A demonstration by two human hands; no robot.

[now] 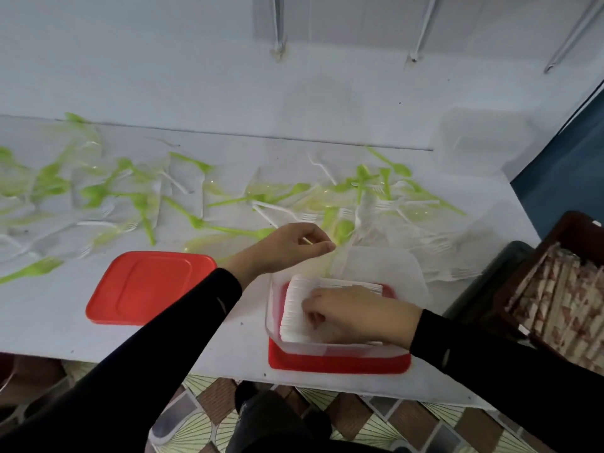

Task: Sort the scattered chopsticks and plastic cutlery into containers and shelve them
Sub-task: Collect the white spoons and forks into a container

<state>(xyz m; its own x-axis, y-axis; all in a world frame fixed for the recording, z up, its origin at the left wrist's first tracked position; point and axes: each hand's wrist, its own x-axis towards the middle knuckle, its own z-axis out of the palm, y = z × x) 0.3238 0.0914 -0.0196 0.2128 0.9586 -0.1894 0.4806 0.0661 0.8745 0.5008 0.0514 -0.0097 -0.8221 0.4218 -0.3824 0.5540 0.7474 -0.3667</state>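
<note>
Green and white plastic cutlery [228, 201], much of it in clear wrappers, lies scattered across the white table [65, 322]. A clear container [420, 273] stands on a red lid [340, 362] near the front edge and holds a neat stack of white cutlery [294, 302]. My right hand [353, 312] is inside the container, lying on that stack with its fingers curled onto the pieces. My left hand [294, 245] hovers just behind the container's far rim and pinches a thin clear-wrapped piece [336, 256] between thumb and fingers.
A second red lid [147, 286] lies flat to the left of the container. A dark crate [578, 230] filled with paper-wrapped chopsticks [562, 308] stands off the table's right end. Another clear container [474, 138] stands at the back right by the wall.
</note>
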